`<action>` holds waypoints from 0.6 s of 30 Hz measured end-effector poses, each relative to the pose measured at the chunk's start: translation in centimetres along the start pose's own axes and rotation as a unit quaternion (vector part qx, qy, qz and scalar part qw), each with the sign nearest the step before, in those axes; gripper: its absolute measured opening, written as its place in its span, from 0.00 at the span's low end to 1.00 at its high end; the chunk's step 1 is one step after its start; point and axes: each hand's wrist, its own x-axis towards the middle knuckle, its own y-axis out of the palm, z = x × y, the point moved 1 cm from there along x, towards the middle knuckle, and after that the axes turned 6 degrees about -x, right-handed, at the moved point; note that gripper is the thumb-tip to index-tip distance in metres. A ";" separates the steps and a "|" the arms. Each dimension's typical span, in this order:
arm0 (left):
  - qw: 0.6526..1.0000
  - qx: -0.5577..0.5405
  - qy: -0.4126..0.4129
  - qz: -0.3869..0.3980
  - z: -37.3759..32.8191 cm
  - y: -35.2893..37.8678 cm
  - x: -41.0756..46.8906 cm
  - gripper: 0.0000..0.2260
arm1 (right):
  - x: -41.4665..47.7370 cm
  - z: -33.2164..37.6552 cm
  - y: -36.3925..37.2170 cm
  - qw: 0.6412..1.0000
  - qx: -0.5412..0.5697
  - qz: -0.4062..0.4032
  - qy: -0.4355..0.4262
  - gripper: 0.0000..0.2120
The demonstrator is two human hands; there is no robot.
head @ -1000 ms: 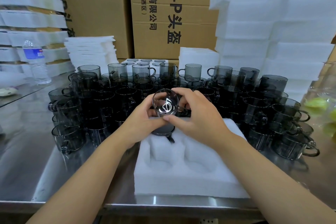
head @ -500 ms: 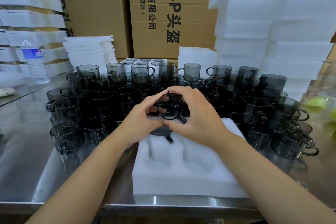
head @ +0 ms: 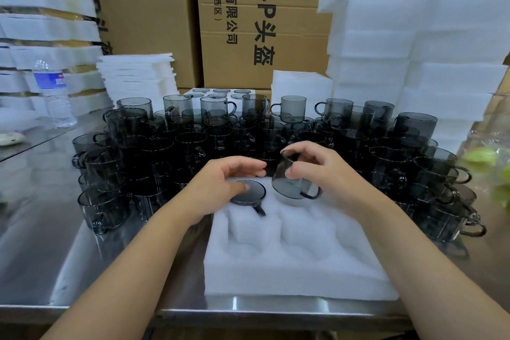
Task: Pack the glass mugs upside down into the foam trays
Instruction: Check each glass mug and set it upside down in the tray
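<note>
- So right hand [head: 325, 171] is pinching a tilted mug [head: 287, 183] over the foam tray [head: 289, 270]
- left hand [head: 218, 182] is hanging loose, thumb touching the packed mug [head: 249, 197]
- spare mugs [head: 193, 146] are crowding behind

The whole setup sits on a stainless steel table [head: 41, 243]. It's pretty shiny, with soft light smeared across the top, and its front edge runs along the bottom of the view. Behind it, brown cardboard boxes [head: 149, 22] are stacked high and fill the back of the scene. The middle box [head: 278, 44] has big black Chinese print plus "0-P" running sideways down it. At the far left a clear water bottle [head: 53, 94] with a blue label stands upright, and a sheet of glass [head: 27, 146] lies flat just in front of it. At the right edge there's a clear plastic bag [head: 485, 157] with something green inside, too blurry to tell what. The lighting looks even and soft overall.
</note>
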 end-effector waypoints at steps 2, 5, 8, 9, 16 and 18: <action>1.000 0.004 -0.003 -0.001 -0.1 0.0 0.0 0.22 | -0.2 -0.1 -0.2 1.000 -0.011 0.022 -0.003 0.18; 1.000 0.009 -0.006 -0.002 -0.1 0.1 0.0 0.21 | -0.4 -0.2 0.0 0.997 -0.059 0.048 -0.013 0.16; 1.000 0.014 -0.006 -0.002 -0.1 0.1 0.0 0.21 | -0.5 -0.2 0.3 0.994 -0.093 0.060 -0.016 0.16; 1.000 0.014 -0.006 -0.003 -0.2 0.0 0.0 0.21 | -0.4 -0.3 0.2 0.992 -0.108 0.065 -0.013 0.17; 1.000 0.018 -0.001 -0.003 -0.1 0.0 -0.1 0.21 | -0.5 -0.4 0.5 0.975 -0.209 0.072 0.008 0.21; 1.000 0.021 0.001 0.000 -0.2 0.0 -0.1 0.21 | -0.5 -0.3 0.6 0.978 -0.205 0.043 0.000 0.21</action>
